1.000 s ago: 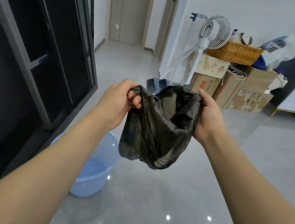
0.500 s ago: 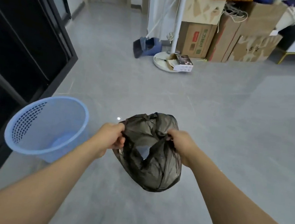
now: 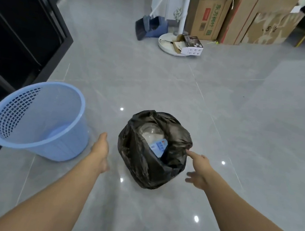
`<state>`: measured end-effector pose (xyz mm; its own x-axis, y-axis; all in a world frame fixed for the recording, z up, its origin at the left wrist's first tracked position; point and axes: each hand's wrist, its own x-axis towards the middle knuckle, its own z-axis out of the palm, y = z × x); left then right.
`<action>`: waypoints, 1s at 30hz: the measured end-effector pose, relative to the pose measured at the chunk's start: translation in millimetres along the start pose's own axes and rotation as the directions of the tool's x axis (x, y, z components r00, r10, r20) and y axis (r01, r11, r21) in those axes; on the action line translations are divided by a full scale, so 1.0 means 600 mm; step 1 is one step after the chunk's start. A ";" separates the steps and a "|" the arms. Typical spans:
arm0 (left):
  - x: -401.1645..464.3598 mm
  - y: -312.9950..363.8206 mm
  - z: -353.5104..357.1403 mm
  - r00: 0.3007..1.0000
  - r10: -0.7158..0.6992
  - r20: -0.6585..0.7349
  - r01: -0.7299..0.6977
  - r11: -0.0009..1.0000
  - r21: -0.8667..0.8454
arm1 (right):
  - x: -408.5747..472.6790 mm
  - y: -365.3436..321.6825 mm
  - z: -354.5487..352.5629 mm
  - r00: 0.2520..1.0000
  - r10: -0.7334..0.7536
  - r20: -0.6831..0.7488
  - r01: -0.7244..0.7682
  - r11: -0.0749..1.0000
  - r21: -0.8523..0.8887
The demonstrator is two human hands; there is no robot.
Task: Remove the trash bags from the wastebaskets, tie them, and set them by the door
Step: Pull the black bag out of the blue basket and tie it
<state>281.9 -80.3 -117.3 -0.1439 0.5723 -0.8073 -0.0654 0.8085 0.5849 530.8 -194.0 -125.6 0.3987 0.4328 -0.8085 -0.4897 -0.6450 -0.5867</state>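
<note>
A black trash bag point(image 3: 142, 164) stands on the grey floor, its mouth open; a clear plastic piece and a blue packet show inside. To its left a light blue wastebasket point(image 3: 37, 120) stands with no bag in it, tilted in this wide view. My left hand point(image 3: 101, 152) hovers between basket and bag, fingers loose, holding nothing. On the bag's right side is my right hand point(image 3: 199, 169), fingers spread, one fingertip at the bag's rim. Neither hand grips the bag.
A black cabinet point(image 3: 20, 28) runs along the left wall. At the back stand a blue dustpan point(image 3: 153, 26), a fan base point(image 3: 171, 42) with a small box point(image 3: 192, 45) on it, and cardboard boxes point(image 3: 236, 18). Grey tiles point(image 3: 261, 128) stretch to the right.
The bag went from held up in both hands down onto the floor. Both hands let go and opened. The view tilted downward.
</note>
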 end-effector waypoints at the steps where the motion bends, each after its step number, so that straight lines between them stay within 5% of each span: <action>1: 0.001 -0.001 0.003 0.995 -0.075 0.065 0.076 0.997 -0.010 | 0.011 0.006 0.000 0.999 0.039 0.014 -0.039 0.999 0.014; 8: 0.017 0.019 0.062 0.968 -0.167 0.189 0.127 0.970 0.205 | 0.060 0.004 0.059 0.947 0.119 0.300 -0.140 0.989 0.049; 12: 0.017 0.037 0.084 0.976 -0.099 0.193 0.037 0.953 0.301 | 0.065 0.007 0.075 0.984 0.096 0.147 -0.090 0.995 -0.048; 18: 0.031 0.058 0.068 0.994 0.091 0.061 -0.104 0.956 0.274 | 0.046 -0.019 0.034 0.998 -0.039 -0.041 0.044 0.991 0.127; 23: -0.005 0.112 0.047 0.964 0.225 0.140 -0.248 0.953 0.175 | -0.021 -0.082 0.016 0.978 -0.185 -0.100 0.203 0.956 0.212; 27: -0.072 0.180 0.024 0.859 0.451 0.241 -0.511 0.780 0.362 | -0.094 -0.128 0.018 0.927 -0.354 -0.126 0.363 0.930 0.055; 30: -0.121 0.213 -0.015 0.734 0.585 0.344 -0.654 0.472 0.591 | -0.145 -0.136 0.017 0.875 -0.471 -0.108 0.455 0.879 -0.144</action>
<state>275.1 -19.7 16.9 0.1958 0.9406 -0.2774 0.6468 0.0888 0.7575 528.0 -172.6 -7.9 0.6635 0.6147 -0.4264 -0.1368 -0.4607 -0.8770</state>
